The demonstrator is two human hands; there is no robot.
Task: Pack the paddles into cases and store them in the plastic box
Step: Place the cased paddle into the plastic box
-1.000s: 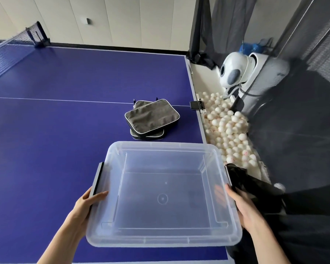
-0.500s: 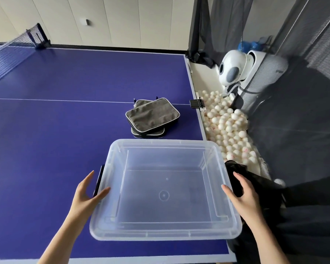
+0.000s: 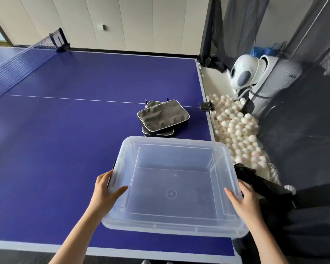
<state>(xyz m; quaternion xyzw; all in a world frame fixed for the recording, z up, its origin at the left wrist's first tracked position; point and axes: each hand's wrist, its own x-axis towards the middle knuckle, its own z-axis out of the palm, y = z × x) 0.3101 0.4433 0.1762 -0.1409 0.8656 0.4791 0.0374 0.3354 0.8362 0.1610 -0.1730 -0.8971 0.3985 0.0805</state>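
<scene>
Two hands are seen on the plastic box [image 3: 172, 185], one at each short side. The left hand [image 3: 105, 189] is curled round the left rim beside a dark latch, thumb laid over the edge into the box; the grip is judged to serve for steadying or shifting the box on the worktop [image 3: 65, 130]. The box is of clear, smooth, slightly frosted plastic, rectangular with rounded corners and a stepped rim; nothing is seen inside it, and the blue worktop shows through its floor. It is set near the worktop's near right corner, probably to sit within easy reach. Beyond its far wall, just apart, two zipped cases [image 3: 162, 118] are stacked, the upper one skewed; grey woven fabric, pale piping, soft flat rectangles. Whether paddles are inside cannot be told. The right hand [image 3: 242, 199] is closed on the right rim, thumb over the edge. Further right, white balls [image 3: 236, 128] are heaped in a trough beside the worktop.
</scene>
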